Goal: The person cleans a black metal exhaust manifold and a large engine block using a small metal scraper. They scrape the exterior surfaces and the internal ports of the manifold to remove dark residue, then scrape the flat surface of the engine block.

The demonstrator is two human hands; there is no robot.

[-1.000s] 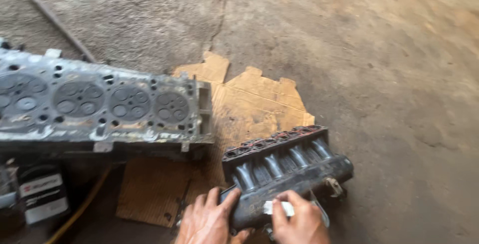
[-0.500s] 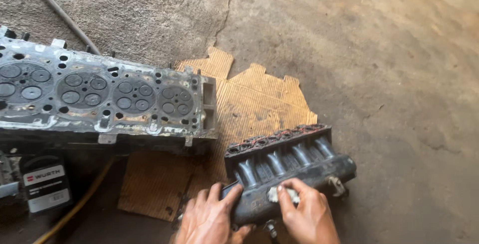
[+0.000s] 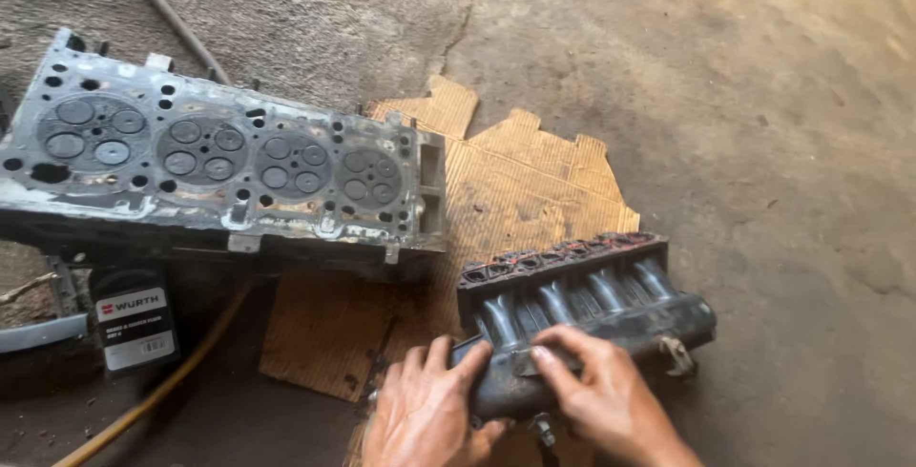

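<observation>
A black intake manifold (image 3: 596,295) with several runners lies on a torn sheet of cardboard (image 3: 515,190) on the concrete floor. My left hand (image 3: 425,415) grips its near left end, fingers curled over the body. My right hand (image 3: 596,395) rests on top of the near side, fingers pressing down on the manifold. Behind and to the left sits a grey metal cylinder head (image 3: 219,166) with its valve faces up.
A black can with a white label (image 3: 134,319) stands under the cylinder head's near edge. A yellow hose (image 3: 162,381) runs across the lower left floor. A dark hose (image 3: 167,14) lies at the top left. A crack (image 3: 468,4) runs through the concrete.
The view has shifted slightly, so the manifold and cylinder head sit a little lower and more to the right in view. Both hands stay on the manifold's near side.
</observation>
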